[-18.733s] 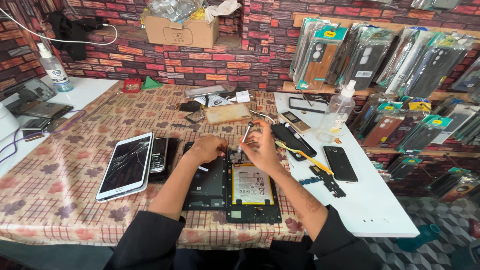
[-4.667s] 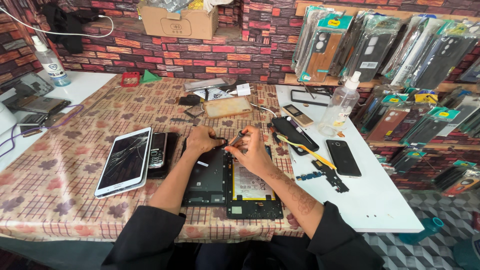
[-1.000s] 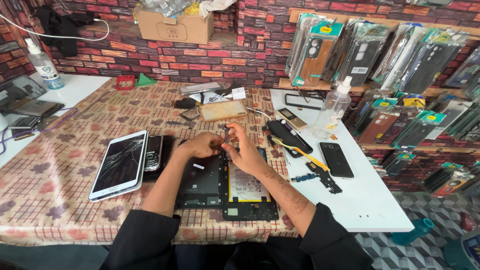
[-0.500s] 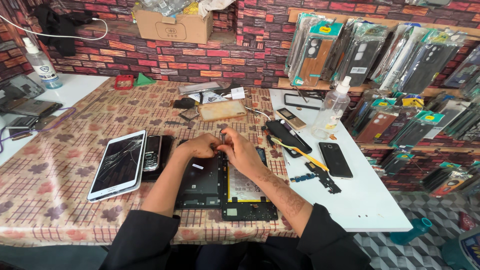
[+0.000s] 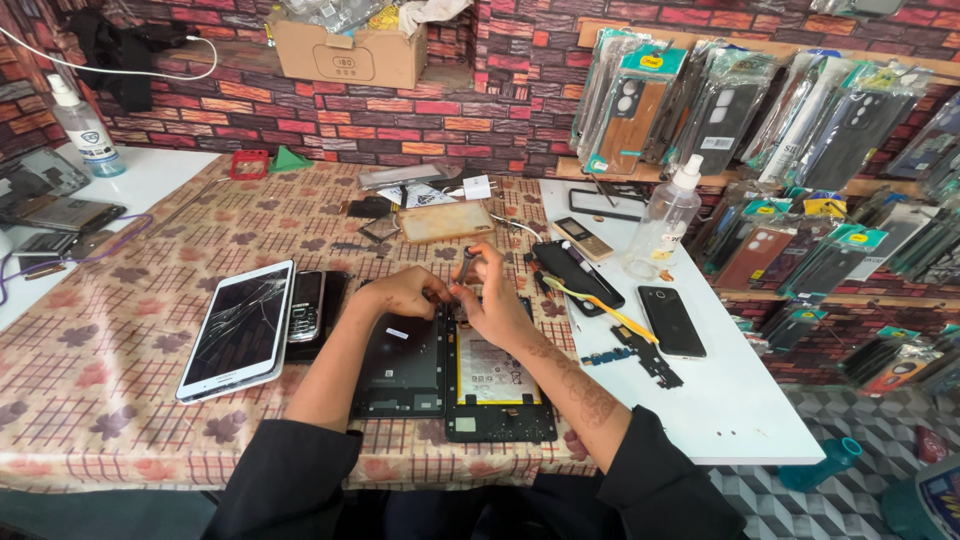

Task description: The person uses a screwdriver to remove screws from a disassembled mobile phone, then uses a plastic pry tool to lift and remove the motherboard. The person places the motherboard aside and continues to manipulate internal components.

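Your right hand [image 5: 497,310] is curled around a small screwdriver [image 5: 465,265], holding it nearly upright with its tip down at the top edge of the opened tablet [image 5: 497,385] — the one lying face down with its battery and board exposed. Your left hand [image 5: 398,293] rests just beside it, fingers bent and pressed on the top of the dark back cover [image 5: 400,365] that lies next to the tablet; whether those fingers pinch anything, you cannot tell. Both pieces lie on the patterned tablecloth [image 5: 110,390] right in front of you. To your left sit a white tablet with a cracked screen [image 5: 240,327] and an old keypad phone [image 5: 307,305].
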